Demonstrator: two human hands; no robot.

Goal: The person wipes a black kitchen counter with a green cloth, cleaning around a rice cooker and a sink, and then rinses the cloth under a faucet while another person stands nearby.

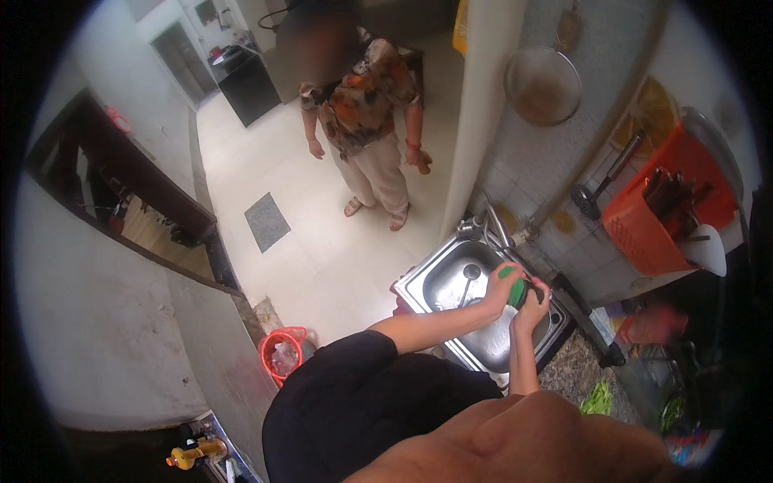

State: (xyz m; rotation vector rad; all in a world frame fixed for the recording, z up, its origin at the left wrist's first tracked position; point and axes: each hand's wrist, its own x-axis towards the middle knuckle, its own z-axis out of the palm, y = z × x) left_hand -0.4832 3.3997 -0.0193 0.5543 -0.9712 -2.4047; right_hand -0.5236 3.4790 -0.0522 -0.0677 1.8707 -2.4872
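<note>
Over the stainless steel sink (444,265), my hands are close together. My left hand (500,292) grips a green object (516,291), and something whitish shows just below it. My right hand (532,311) is around a dark object (531,293) pressed against the green one. Fingers hide most of both, so I cannot tell exactly what they are. Behind the hands, a metal faucet (498,224) rises at the sink's far corner. In the basin a thin metal stem runs up to a round fitting (471,272).
A person (362,115) stands beyond the sink. An orange utensil basket (640,235), a skimmer (586,202) and a round strainer (542,87) hang on the right wall. Green leaves (598,398) lie on the granite counter (564,368). A red bin (281,356) stands at left.
</note>
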